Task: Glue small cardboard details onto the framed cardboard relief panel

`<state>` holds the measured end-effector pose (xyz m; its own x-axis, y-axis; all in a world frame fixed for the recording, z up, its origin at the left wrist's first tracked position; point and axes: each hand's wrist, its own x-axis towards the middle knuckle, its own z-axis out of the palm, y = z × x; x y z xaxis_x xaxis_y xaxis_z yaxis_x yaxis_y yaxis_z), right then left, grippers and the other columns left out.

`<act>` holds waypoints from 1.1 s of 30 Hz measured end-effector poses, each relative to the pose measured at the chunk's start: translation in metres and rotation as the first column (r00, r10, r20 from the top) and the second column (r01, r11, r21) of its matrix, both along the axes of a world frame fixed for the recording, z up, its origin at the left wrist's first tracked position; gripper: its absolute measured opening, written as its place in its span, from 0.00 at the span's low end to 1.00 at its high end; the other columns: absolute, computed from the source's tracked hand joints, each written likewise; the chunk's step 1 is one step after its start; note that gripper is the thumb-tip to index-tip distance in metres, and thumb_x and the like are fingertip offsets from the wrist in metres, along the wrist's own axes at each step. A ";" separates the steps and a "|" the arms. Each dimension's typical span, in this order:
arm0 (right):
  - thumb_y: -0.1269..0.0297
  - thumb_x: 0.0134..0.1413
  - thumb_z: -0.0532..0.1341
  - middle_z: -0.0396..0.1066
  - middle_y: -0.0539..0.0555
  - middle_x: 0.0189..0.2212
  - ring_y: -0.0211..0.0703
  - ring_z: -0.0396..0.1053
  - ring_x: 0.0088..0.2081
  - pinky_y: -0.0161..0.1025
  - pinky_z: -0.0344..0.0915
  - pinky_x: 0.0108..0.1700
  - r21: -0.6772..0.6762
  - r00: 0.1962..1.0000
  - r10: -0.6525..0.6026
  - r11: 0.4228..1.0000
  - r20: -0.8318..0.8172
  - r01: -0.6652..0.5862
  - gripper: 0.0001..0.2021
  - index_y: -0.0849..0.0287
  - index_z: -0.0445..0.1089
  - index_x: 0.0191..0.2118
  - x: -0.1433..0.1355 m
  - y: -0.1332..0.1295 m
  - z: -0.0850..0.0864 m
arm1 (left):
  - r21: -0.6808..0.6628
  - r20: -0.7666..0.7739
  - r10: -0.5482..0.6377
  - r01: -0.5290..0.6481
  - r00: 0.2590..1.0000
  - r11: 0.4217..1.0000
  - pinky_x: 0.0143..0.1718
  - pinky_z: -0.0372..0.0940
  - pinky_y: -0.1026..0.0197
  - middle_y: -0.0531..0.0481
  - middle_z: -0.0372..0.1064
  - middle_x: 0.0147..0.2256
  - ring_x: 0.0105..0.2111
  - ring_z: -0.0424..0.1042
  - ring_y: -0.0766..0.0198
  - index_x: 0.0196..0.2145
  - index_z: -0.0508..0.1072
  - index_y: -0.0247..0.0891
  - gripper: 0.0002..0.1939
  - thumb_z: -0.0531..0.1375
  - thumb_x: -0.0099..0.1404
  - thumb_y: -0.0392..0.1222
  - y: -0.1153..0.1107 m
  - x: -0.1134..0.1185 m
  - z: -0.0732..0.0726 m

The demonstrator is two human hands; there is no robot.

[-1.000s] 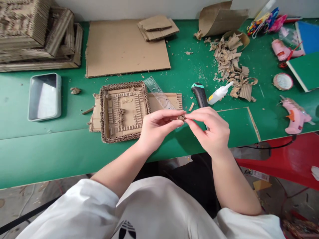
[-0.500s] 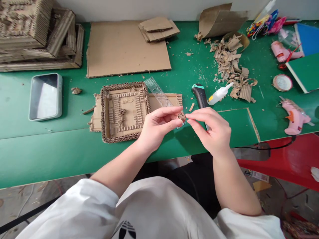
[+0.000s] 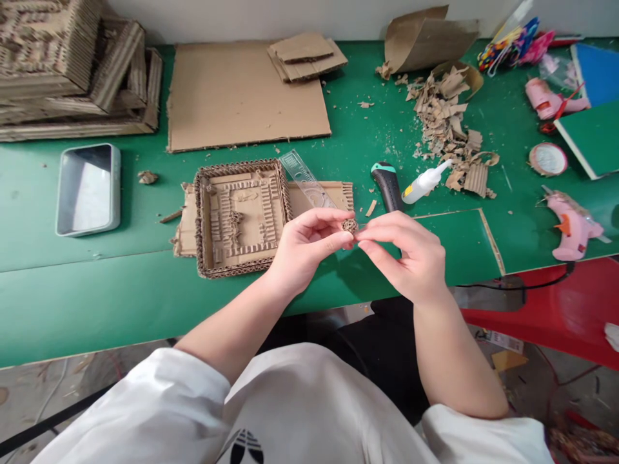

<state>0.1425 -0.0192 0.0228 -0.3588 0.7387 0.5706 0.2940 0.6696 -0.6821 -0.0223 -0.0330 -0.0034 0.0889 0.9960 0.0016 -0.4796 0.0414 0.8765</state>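
Between the fingertips of my left hand is a small rolled piece of corrugated cardboard, its coiled end facing up. My right hand pinches at the near right side of the same roll, thumb and forefinger closed on it. Left of my hands lies a square cardboard tray with a corrugated rim and small strips glued inside. A clear plastic ruler slants behind my left fingers. Just beyond my right hand are a black and green cutter handle and a white glue bottle.
Cardboard scraps are heaped at the back right. Pink glue guns lie on the right. A flat cardboard sheet sits at the back. Stacked cardboard frames and a grey-rimmed box stand on the left.
The small cardboard roll has turned slightly between my fingers. My right fingertips have shifted a little left and down, closer against it.
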 end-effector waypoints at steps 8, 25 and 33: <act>0.76 0.56 0.56 0.73 0.50 0.40 0.39 0.71 0.43 0.42 0.70 0.47 0.009 0.998 -0.066 0.998 0.017 0.066 0.17 0.50 0.69 0.48 0.000 0.000 -0.005 | 0.056 -0.040 -0.051 0.053 0.998 0.997 0.36 0.71 0.69 0.54 0.73 0.35 0.31 0.73 0.72 0.40 0.78 0.47 0.14 0.65 0.57 0.33 -0.002 0.001 0.001; 0.69 0.55 0.62 0.75 0.52 0.37 0.41 0.72 0.41 0.42 0.71 0.45 0.083 0.989 -0.049 0.996 0.142 0.038 0.10 0.53 0.72 0.43 -0.001 0.003 -0.004 | -0.014 -0.018 -0.012 0.012 1.000 1.000 0.37 0.69 0.65 0.56 0.71 0.28 0.30 0.72 0.70 0.52 0.65 0.46 0.27 0.67 0.55 0.36 0.000 0.003 0.000; 0.77 0.53 0.55 0.73 0.48 0.26 0.32 0.69 0.21 0.33 0.65 0.22 0.105 0.737 -0.423 0.829 -0.527 0.550 0.12 0.60 0.72 0.39 0.041 0.029 -0.003 | 0.116 -0.399 0.168 -0.133 0.902 0.984 0.34 0.69 0.64 0.48 0.75 0.36 0.33 0.73 0.66 0.37 0.78 0.40 0.10 0.65 0.57 0.44 -0.005 -0.049 0.025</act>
